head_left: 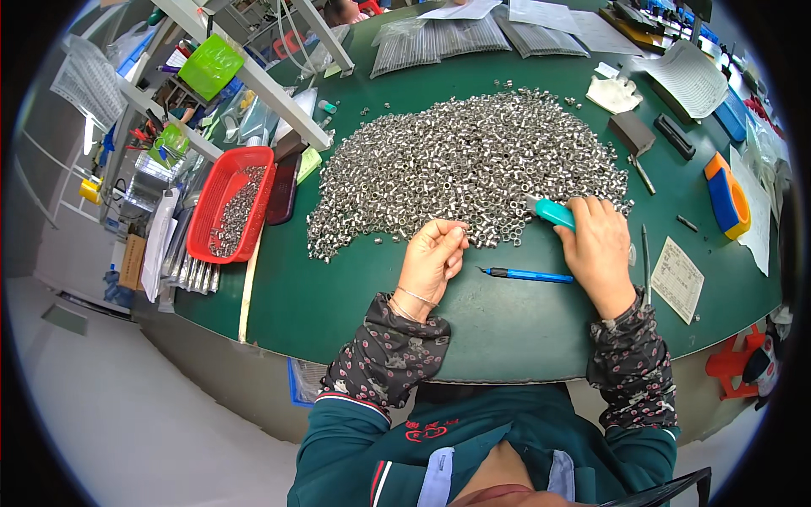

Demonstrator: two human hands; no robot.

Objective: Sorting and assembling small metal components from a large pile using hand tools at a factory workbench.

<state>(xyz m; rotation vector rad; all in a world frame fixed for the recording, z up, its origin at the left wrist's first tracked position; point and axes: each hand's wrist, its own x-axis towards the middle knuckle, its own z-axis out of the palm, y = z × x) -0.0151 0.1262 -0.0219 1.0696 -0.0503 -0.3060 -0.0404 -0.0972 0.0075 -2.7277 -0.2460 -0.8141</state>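
Note:
A wide heap of small shiny metal rings [465, 160] covers the middle of the green table. My left hand [431, 262] is at the heap's near edge, thumb and forefinger pinched together; whatever is between the fingertips is too small to make out. My right hand [598, 245] is closed around a teal-handled tool [555, 213], whose short greyish end points left and touches or overhangs the rings. Between my hands, on the table, lies a blue pen-shaped tool [532, 275] with a thin dark tip pointing left.
A red plastic basket [201, 221] holding more rings stands at the left, beside a dark case [284, 188]. On the right are a blue-and-orange tape dispenser [728, 198], a paper slip [677, 279], a brown block [631, 133] and a white glove [614, 94]. Bagged tubes [443, 42] lie at the back.

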